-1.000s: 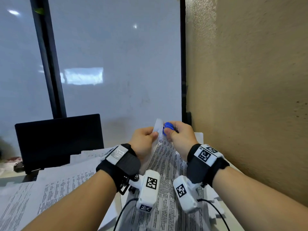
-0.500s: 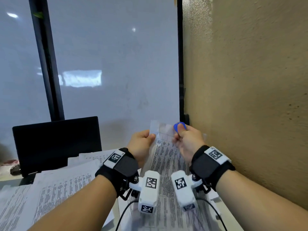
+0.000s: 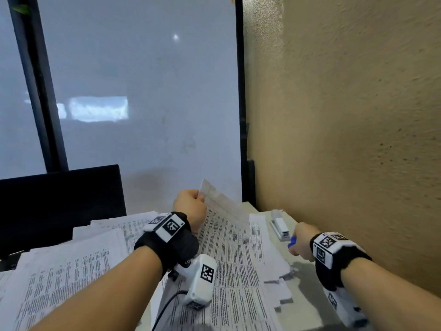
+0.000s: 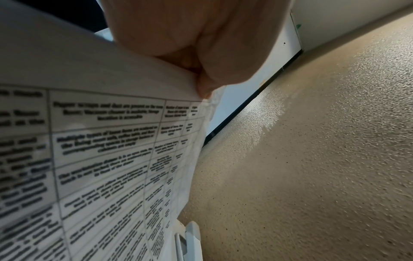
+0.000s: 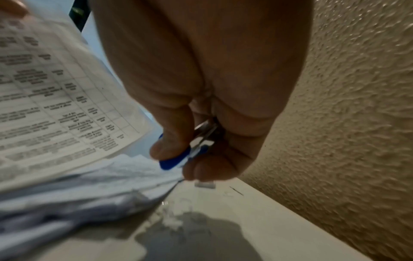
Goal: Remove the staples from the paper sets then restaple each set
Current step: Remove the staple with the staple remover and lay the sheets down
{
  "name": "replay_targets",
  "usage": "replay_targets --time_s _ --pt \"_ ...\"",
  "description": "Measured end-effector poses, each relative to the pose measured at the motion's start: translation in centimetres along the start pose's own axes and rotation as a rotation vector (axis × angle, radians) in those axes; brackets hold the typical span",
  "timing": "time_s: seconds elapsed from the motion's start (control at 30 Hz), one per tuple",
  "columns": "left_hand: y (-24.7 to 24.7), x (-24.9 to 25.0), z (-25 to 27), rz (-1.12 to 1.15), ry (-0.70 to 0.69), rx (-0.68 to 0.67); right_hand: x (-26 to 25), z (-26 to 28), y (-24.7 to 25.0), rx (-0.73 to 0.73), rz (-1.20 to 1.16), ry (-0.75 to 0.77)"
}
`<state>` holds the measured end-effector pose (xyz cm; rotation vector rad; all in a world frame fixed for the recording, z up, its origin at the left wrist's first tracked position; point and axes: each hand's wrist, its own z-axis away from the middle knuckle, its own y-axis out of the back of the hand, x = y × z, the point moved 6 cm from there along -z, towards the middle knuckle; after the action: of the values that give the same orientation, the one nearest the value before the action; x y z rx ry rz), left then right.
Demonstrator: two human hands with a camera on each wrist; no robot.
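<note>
Left hand (image 3: 191, 206): pinches the top corner of a printed paper set (image 3: 229, 237), holding that corner raised off the worktop (image 3: 307, 283).
Right hand (image 3: 301, 241): fingers curled round a blue staple remover (image 5: 176, 159), low over the worktop, well apart from the left hand.
Stapler (image 3: 279, 225): white, lying on the worktop just beyond the right hand, beside the wall (image 3: 346, 115).
Loose papers (image 3: 78, 259): spread under and beside the left forearm.
</note>
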<state>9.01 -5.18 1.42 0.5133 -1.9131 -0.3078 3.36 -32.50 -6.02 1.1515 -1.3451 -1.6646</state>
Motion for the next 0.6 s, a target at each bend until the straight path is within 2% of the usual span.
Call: replay_targets --time_s 0.17,0.2,0.3,0.4,0.5,0.6 --pt "-0.7 0.4 0.2 -0.008 -0.008 -0.005 2.4 -1.0 -3.4 -0.244 0.129 -0.083" --pt "-0.7 0.4 0.2 -0.006 -0.008 -0.006 2.1 -1.0 -3.4 -0.256 0.167 -0.078" --pt "-0.5 0.2 0.2 0.014 -0.007 0.011 0.8 0.0 -1.1 -0.111 0.076 -0.037" --pt "0.2 -0.4 0.0 0.023 0.007 0.037 -1.5 1.0 1.4 0.041 -0.222 0.105" --pt "1.7 -1.1 -0.4 0.084 -0.015 0.072 -3.8 1.8 1.9 0.01 -0.367 0.253" --pt "4.7 -1.5 -0.6 0.24 -0.03 0.171 -6.3 3.6 2.6 -0.008 -0.534 0.348"
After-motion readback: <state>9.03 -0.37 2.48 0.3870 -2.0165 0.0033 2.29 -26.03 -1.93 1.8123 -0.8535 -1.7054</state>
